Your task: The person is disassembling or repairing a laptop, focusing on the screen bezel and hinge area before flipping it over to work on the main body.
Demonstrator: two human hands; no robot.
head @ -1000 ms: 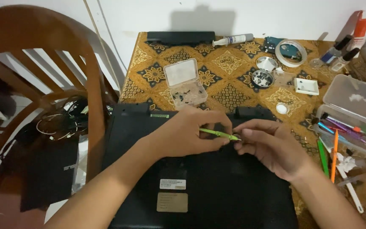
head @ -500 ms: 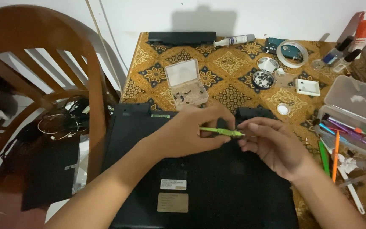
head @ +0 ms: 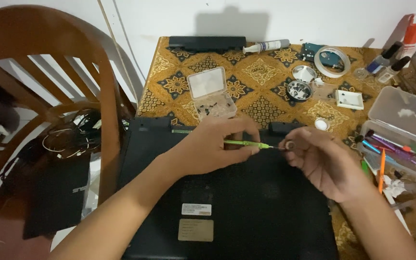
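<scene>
A black laptop [head: 227, 192] lies bottom side up on the patterned tablecloth in front of me. My left hand [head: 215, 147] is shut on a thin green screwdriver [head: 246, 143], held level above the laptop's rear edge with the tip pointing right. My right hand [head: 321, 161] hovers just right of the tip, its thumb and forefinger pinching a small round part [head: 290, 144] against the tip. Both hands are raised a little over the laptop's back.
A small clear screw box [head: 212, 98] stands open behind my left hand. Further back lie a black battery bar [head: 207, 43], a white tube [head: 266, 46], a tape roll [head: 332, 60] and small tins. A clear tool tray [head: 396, 137] sits right. A wooden chair [head: 49, 96] stands left.
Both hands have lifted slightly and shifted right along the laptop's rear edge. The screwdriver tip now meets the small part pinched in my right fingers.
</scene>
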